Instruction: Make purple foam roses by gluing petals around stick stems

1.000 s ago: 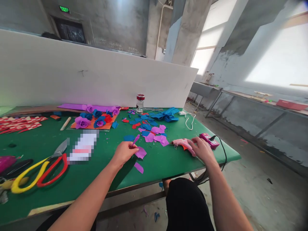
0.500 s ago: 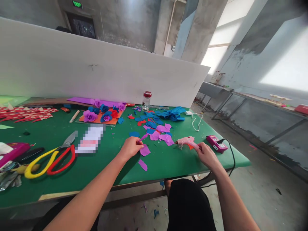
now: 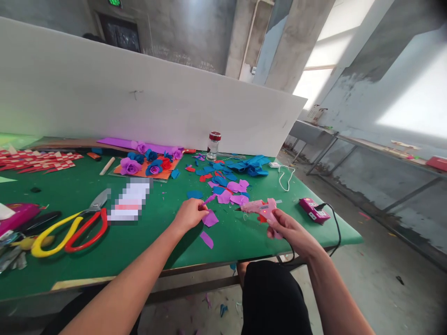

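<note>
My right hand [image 3: 285, 228] grips the handle of a pink hot glue gun [image 3: 261, 208], lifted off the green table [image 3: 139, 242] with its nozzle pointing left. My left hand [image 3: 189, 214] is closed, pinching a thin rolled purple paper piece [image 3: 206, 201] next to a flat purple petal [image 3: 210, 218]. Another purple scrap [image 3: 206, 239] lies just in front of that hand. The gun's black cord runs to a pink power strip [image 3: 313, 210] at the table's right edge.
Purple and blue paper cut-outs [image 3: 228, 186] lie scattered mid-table. Finished paper roses [image 3: 146, 165] sit on an orange sheet. A small jar with a red lid [image 3: 213, 145] stands at the back. Yellow and red scissors [image 3: 70, 228] lie left. A white board [image 3: 139, 102] walls the far side.
My right hand has closed on the glue gun, lifted it from the table and brought it left toward my left hand. My left hand has stayed put with the purple piece.
</note>
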Demonstrator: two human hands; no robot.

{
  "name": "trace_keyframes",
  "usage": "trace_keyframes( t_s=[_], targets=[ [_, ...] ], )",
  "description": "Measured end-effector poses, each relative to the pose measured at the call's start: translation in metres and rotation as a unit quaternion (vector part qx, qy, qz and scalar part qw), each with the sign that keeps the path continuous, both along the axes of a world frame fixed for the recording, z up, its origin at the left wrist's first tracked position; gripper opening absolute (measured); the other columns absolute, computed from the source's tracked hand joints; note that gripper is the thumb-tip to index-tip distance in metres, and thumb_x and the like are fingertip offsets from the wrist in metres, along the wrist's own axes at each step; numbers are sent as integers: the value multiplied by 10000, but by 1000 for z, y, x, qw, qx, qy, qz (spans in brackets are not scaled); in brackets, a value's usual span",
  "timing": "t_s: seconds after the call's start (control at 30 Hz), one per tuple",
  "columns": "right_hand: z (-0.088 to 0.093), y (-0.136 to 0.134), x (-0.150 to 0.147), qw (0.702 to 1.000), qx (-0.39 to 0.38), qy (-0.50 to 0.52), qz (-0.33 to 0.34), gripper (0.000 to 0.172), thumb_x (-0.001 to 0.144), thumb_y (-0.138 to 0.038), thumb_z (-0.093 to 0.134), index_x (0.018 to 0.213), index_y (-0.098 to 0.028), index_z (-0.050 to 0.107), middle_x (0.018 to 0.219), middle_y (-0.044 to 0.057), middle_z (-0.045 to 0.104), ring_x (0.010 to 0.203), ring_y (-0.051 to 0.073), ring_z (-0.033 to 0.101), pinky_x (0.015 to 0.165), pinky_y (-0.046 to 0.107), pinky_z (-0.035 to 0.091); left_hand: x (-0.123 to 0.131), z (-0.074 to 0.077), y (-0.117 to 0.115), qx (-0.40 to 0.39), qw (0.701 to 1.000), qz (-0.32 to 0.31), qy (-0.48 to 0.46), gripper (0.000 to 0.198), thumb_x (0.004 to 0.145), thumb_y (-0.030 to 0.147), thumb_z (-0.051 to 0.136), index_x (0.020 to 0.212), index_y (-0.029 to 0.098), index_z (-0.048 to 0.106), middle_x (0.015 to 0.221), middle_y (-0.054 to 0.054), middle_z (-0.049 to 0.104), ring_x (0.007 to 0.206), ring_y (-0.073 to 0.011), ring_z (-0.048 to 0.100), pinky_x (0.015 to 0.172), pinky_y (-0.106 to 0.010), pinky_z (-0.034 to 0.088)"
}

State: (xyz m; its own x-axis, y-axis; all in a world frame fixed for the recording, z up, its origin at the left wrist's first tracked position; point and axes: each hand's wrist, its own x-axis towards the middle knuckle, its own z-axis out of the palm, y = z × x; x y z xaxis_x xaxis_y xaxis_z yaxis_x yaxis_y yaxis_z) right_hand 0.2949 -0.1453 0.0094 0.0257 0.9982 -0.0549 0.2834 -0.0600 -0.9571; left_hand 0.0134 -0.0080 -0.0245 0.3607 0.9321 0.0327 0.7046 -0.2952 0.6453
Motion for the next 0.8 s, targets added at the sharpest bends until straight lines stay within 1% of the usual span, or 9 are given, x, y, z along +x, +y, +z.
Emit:
trace_keyframes(
  t_s=[0.07,0.17,0.23,0.3,0.5,0.6,0.7,0.8],
  targets=[
    [-3,-1,3,1000,8,-10,-4,463,802,-555,607,1050,-168,548,738,1,583,560,107,456,529,242,357,0,2,-1,2,1000,0,2,104,719,262,620,664,190,672,710,-19,712,699,-172,643,582,-247,366],
    [-2,0,0,999,-15,-35,-4,468,806,-566,599,1019,-150,576,728,9,582,517,90,395,478,232,297,1,3,-2,4,1000,-2,5,116,719,264,614,654,189,673,689,-19,708,683,-174,641,572,-249,360],
    [1,2,-6,998,-33,-58,14,474,793,-578,605,971,-139,592,706,12,576,515,92,397,465,231,283,1,2,-2,6,1000,-4,7,125,720,267,611,647,187,673,685,-23,706,682,-176,640,573,-251,358],
    [5,5,-15,996,-35,-77,34,471,780,-581,611,937,-138,597,674,5,558,522,98,403,465,231,282,1,1,-1,9,1000,-7,9,128,721,270,609,653,186,677,690,-25,707,684,-175,638,576,-253,356],
    [12,15,-35,991,-10,-115,66,406,817,-553,568,893,-154,584,663,-23,508,535,97,395,480,228,299,0,-1,-1,10,1000,-12,12,136,724,284,605,677,186,687,691,-24,709,671,-170,634,562,-252,347],
    [13,19,-41,985,2,-155,76,395,846,-530,539,900,-144,607,633,-35,467,533,95,367,480,229,271,1,1,-2,13,1000,-11,15,138,725,284,605,675,186,689,692,-24,710,681,-170,637,569,-252,349],
    [14,21,-45,979,16,-180,88,378,861,-500,527,962,-149,620,630,-36,468,533,97,355,483,232,263,1,3,-3,12,1000,-8,19,133,720,282,608,676,188,691,697,-26,712,692,-174,637,574,-252,352],
    [16,23,-49,975,39,-201,88,337,861,-438,544,1070,-182,607,725,-10,555,594,122,426,518,238,314,1,3,-4,8,1000,-5,21,132,718,282,610,692,188,700,706,-29,718,708,-181,640,583,-254,361]
  ],
)
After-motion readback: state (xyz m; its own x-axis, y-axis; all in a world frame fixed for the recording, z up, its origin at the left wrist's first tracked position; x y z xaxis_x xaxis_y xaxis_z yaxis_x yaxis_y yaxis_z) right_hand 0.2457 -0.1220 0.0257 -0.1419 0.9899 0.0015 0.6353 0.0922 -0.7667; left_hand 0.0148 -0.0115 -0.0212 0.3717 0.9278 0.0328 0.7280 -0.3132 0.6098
